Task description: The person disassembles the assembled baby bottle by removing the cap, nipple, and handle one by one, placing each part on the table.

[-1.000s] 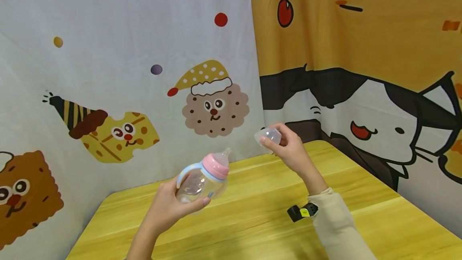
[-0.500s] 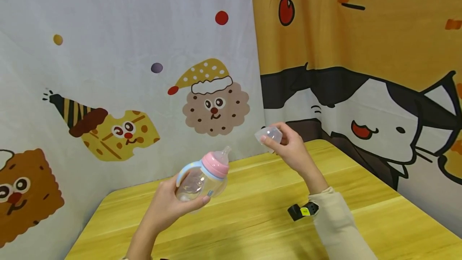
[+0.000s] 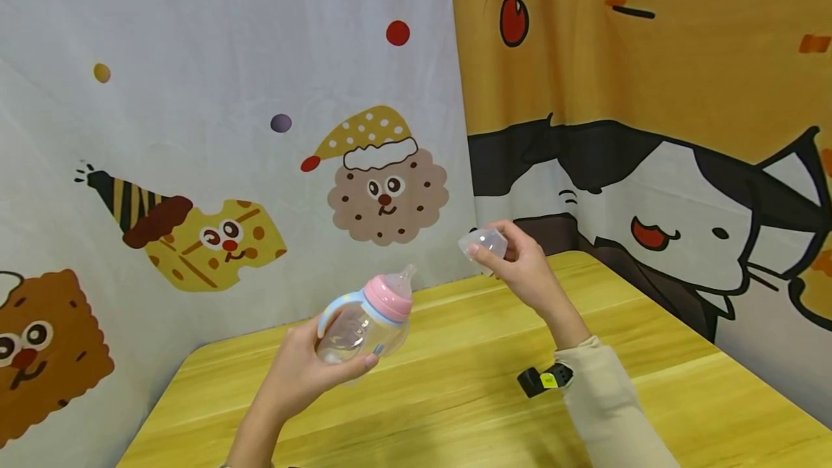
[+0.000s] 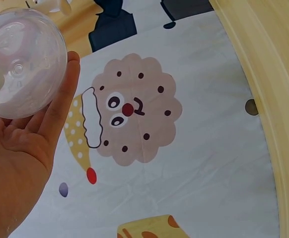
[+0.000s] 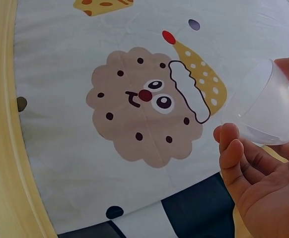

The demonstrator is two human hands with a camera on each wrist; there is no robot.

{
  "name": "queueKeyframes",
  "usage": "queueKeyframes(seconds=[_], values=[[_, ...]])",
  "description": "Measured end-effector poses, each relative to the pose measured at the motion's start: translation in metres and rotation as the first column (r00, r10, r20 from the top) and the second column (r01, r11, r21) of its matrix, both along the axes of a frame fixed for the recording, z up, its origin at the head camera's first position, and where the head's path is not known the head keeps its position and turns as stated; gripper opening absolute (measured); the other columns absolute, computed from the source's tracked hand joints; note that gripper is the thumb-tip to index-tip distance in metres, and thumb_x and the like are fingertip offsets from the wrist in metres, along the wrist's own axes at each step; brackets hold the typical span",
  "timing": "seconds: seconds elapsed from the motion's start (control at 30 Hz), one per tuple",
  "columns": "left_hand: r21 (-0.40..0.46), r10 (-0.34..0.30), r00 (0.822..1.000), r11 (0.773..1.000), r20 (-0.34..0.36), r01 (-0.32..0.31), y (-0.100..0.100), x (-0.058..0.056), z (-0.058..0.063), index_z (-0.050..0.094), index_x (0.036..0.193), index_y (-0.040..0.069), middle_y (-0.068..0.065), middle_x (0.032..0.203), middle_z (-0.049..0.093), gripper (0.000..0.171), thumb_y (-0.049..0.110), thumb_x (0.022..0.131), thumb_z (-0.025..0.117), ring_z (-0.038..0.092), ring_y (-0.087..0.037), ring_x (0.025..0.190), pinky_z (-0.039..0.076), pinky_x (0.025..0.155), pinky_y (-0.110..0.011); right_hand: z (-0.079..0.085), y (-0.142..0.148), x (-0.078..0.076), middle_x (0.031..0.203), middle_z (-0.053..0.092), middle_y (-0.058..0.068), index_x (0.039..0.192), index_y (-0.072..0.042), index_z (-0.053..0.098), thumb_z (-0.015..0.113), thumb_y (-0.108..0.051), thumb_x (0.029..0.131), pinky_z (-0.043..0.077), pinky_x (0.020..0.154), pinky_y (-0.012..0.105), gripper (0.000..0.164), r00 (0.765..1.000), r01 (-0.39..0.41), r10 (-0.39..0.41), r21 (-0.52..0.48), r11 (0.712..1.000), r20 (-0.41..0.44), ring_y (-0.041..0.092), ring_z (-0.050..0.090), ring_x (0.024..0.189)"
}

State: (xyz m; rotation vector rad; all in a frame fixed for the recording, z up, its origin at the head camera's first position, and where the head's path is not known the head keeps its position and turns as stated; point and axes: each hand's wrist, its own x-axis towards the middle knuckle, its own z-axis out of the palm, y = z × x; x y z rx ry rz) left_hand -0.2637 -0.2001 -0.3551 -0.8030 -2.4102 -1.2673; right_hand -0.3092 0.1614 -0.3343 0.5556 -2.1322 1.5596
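My left hand (image 3: 312, 367) grips a clear baby bottle (image 3: 354, 334) round its body. The bottle has a pink collar (image 3: 388, 300), a pale blue handle and a clear nipple that tilts up to the right. In the left wrist view the round bottom of the bottle (image 4: 28, 64) faces the camera, with the fingers behind it. Up and to the right, my right hand (image 3: 520, 266) pinches a translucent bottle cap (image 3: 484, 244) between thumb and fingers. The right wrist view shows that cap (image 5: 268, 106) from the side, its wide mouth turned left. Bottle and cap are apart, both held above the table.
A wood-grain table (image 3: 455, 381) lies below both hands. Behind it hang a white curtain (image 3: 227, 42) with cartoon food prints and an orange curtain (image 3: 650, 71) with cartoon cats. A black wrist strap (image 3: 546, 380) with a yellow label sits at the right sleeve (image 3: 611, 403).
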Motion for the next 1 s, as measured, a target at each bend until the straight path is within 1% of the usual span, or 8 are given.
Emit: queueKeyframes(seconds=[0.13, 0.37, 0.6, 1.0], values=[[0.004, -0.006, 1.0, 1.0, 0.004, 0.006, 0.0001, -0.0002, -0.0003, 0.07, 0.129, 0.03, 0.007, 0.104, 0.077, 0.057, 0.033, 0.079, 0.096, 0.073, -0.013, 0.09, 0.062, 0.076, -0.032, -0.0011, 0.0008, -0.0002, 0.112, 0.064, 0.017, 0.13, -0.007, 0.06, 0.07, -0.023, 0.101, 0.055, 0.069, 0.027, 0.034, 1.0, 0.003, -0.003, -0.001, 1.0, 0.0, 0.023, 0.062, 0.084], [0.009, -0.005, 1.0, 1.0, 0.026, 0.005, 0.0002, 0.0013, -0.001, 0.07, 0.129, 0.029, 0.007, 0.103, 0.077, 0.056, 0.032, 0.079, 0.096, 0.073, -0.014, 0.09, 0.062, 0.076, -0.032, -0.002, -0.0011, -0.0004, 0.112, 0.064, 0.016, 0.131, -0.006, 0.06, 0.07, -0.023, 0.101, 0.055, 0.069, 0.027, 0.036, 1.0, -0.011, 0.012, -0.004, 1.0, 0.011, 0.02, 0.063, 0.084], [0.009, -0.012, 1.0, 1.0, 0.027, 0.012, -0.0008, 0.0007, 0.0, 0.069, 0.13, 0.028, 0.006, 0.105, 0.077, 0.057, 0.032, 0.08, 0.095, 0.073, -0.014, 0.092, 0.062, 0.076, -0.033, -0.0021, -0.0002, -0.0028, 0.111, 0.065, 0.017, 0.129, -0.006, 0.06, 0.071, -0.022, 0.1, 0.056, 0.068, 0.027, 0.035, 1.0, -0.006, 0.006, -0.006, 1.0, -0.001, 0.021, 0.064, 0.083], [0.009, -0.018, 1.0, 1.0, 0.025, 0.017, -0.0012, 0.0012, 0.0017, 0.069, 0.131, 0.03, 0.006, 0.105, 0.077, 0.057, 0.032, 0.08, 0.095, 0.073, -0.014, 0.091, 0.062, 0.076, -0.033, -0.0019, 0.0013, -0.0025, 0.112, 0.065, 0.017, 0.13, -0.006, 0.06, 0.07, -0.023, 0.101, 0.055, 0.068, 0.027, 0.035, 1.0, -0.003, 0.003, -0.002, 1.0, 0.007, 0.021, 0.064, 0.084]])
